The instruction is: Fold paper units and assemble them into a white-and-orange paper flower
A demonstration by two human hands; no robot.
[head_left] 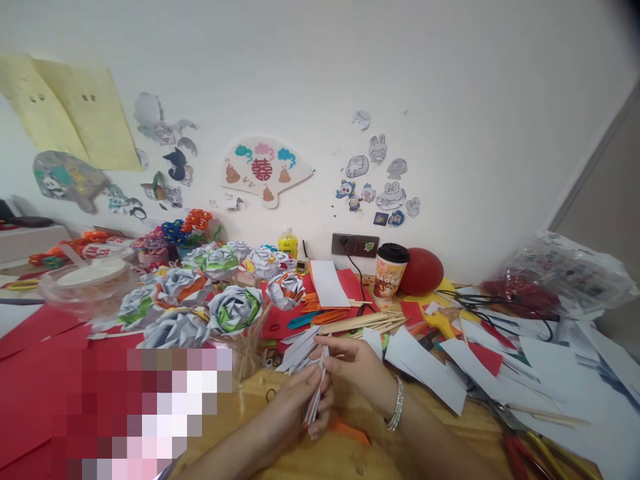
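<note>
From the head camera, both hands meet low in the middle of the frame, over a wooden table (280, 460). The left hand (300, 407) comes in from the bottom edge with its fingers (320, 400) curled shut around the lower end of a bundle of folded paper strips (299, 351). The strips are white and grey with red and orange edges. They run up out of this grip and fan out toward the upper left, with their pointed tips free above the knuckles. The right hand (353, 363) reaches in from the lower right with a beaded bracelet (397, 403) on its wrist. Its thumb and fingertips are closed on the bundle just above the left hand, at the root of the fan. The bundle is therefore pinched between the two hands, touching both and held clear of the table.

Just left of the hands, a cluster of paper flowers (230, 310) in white, green and orange fills the middle left. A clear plastic bowl (90, 283) stands further left. Behind the hands lie wooden sticks (360, 323), with a paper cup (390, 270) with a black lid beyond them and a red balloon (423, 271) touching it on the right. White paper sheets (425, 367) spread across the right half, and a plastic bag (565, 270) sits at the far right. A red sheet (40, 360) covers the lower left, next to a pixelated patch.
</note>
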